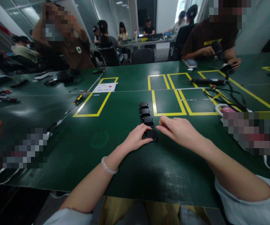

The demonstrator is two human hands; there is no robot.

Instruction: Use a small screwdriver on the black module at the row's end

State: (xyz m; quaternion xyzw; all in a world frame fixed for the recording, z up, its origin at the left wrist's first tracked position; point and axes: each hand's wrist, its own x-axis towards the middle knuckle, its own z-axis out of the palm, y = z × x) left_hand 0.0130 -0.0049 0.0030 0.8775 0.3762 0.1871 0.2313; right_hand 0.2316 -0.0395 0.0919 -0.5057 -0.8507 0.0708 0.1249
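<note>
So the green tabletop (177, 175) was smooth and pretty glossy, with glare around 5 o'clock. The black blocks (145, 112) mid-dial looked like smooth plastic, tbh. The sheet (105, 87) at 10 was paper, kinda matt. The bracelet (107, 167) at 7 had a polished, milky finish, and the sleeve (249, 206) at 4 was soft-looking matt cloth.

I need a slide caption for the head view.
Left hand holding the nearest of four black blocks on a green table, right hand alongside.
</note>
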